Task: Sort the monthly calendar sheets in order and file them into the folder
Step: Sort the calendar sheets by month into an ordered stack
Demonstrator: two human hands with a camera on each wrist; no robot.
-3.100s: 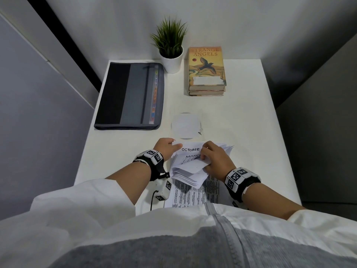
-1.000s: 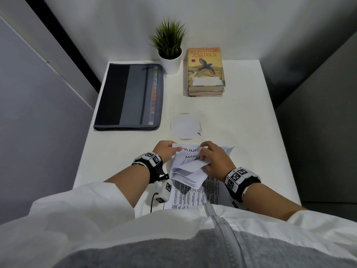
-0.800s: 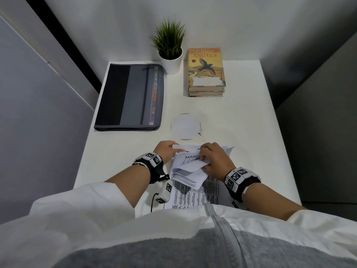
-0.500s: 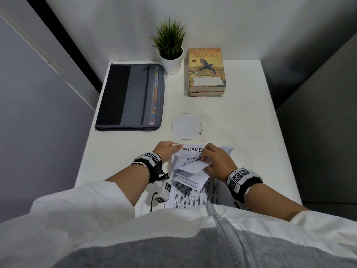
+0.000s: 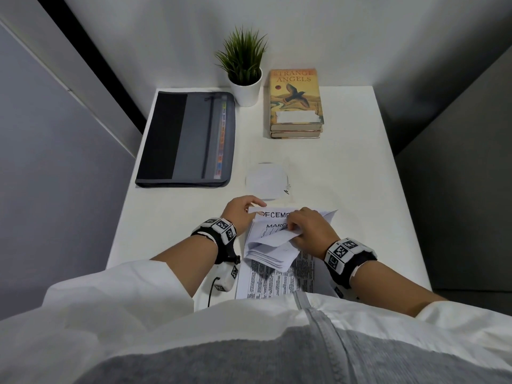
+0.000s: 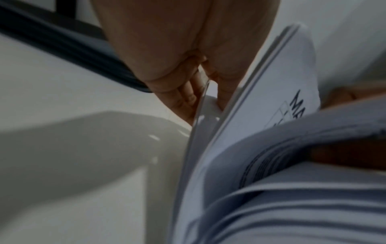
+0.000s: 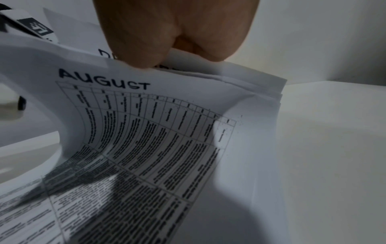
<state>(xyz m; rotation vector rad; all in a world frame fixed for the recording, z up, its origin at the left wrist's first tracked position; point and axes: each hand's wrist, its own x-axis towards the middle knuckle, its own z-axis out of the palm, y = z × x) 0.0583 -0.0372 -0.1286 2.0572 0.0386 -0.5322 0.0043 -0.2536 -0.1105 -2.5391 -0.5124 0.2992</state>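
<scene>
We are leafing through the stack of calendar sheets (image 5: 273, 246) at the near edge of the bench (image 5: 346, 173). Our right hand (image 5: 310, 230) has its fingers curled round a bundle of sheets bent back toward us; the right wrist view shows the AUGUST sheet (image 7: 146, 132) facing that camera, bowed under the hand. Our left hand (image 5: 240, 214) pinches the far left corner of the rearmost sheets, thumb on the near face and fingers behind, as the left wrist view shows.

What has just changed: the sheet exposed beyond our right hand now reads DECEM…, the DECEMBER sheet (image 5: 274, 213), with the MARCH sheet (image 5: 275, 226) lying just nearer. About three seconds ago that far slot showed OCTOBER, one second ago JUNE, then for an instant only a sheet edge, and half a second ago December had already appeared. March has stayed in place throughout, and both hands hold nearly the same positions. We judge that we are still checking month titles one by one, and the order seen (October, June, December) suggests the stack is not yet sorted.

Beyond our left hand and well apart lies the dark zip folder (image 5: 188, 139), closed, so no filing has begun.
</scene>
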